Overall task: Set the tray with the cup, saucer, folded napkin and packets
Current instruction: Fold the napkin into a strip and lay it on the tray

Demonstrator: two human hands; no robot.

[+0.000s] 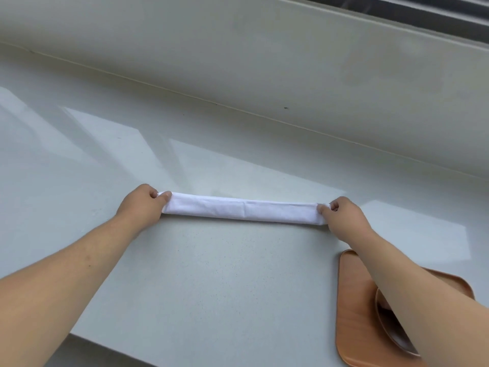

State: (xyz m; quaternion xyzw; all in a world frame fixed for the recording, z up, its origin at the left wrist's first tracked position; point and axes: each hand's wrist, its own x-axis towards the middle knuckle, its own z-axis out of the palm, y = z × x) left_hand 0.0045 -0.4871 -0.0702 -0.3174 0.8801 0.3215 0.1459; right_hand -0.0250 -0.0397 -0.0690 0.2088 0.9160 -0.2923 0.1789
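Observation:
A white napkin [243, 209], folded into a long narrow strip, lies flat across the pale counter. My left hand [144, 203] pinches its left end between thumb and fingers. My right hand [341, 215] pinches its right end the same way. An orange-brown tray [349, 308] sits at the lower right, partly under my right forearm. On the tray a saucer [389, 332] of the same colour shows past the arm; most of it is hidden. No cup or packets are in view.
The glossy counter [211, 274] runs back to a cream wall upstand [264, 62]. Its front edge [105, 348] cuts across the lower left. A dark window frame [436, 14] sits at the top right.

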